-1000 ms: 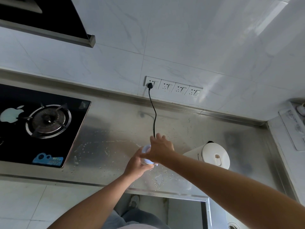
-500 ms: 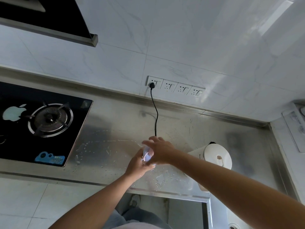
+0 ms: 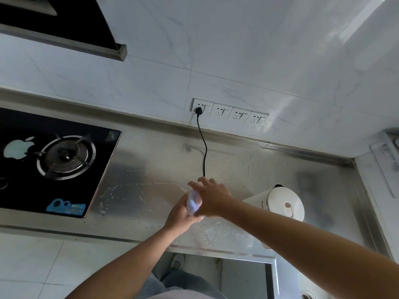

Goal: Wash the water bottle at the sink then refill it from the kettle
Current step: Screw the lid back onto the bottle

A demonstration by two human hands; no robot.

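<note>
A pale bluish-white water bottle (image 3: 192, 203) stands on the steel counter, mostly hidden between my hands. My left hand (image 3: 180, 214) wraps around its body from the near side. My right hand (image 3: 212, 197) sits over its top, fingers curled around the cap end. A white electric kettle (image 3: 282, 205) with its lid shut stands just right of my right forearm. Its black cord (image 3: 204, 147) runs up to a wall socket. The sink is out of view, apart from a drain at the bottom right corner.
A black gas hob (image 3: 58, 162) with a burner fills the left counter. Water drops and a small puddle (image 3: 210, 231) lie on the steel counter (image 3: 151, 169) around the bottle. A row of wall sockets (image 3: 231, 112) sits behind. A range hood (image 3: 64, 29) hangs upper left.
My right hand has turned on top of the bottle, the fingers sweeping round while my left hand holds the body still. The view has shifted slightly.
</note>
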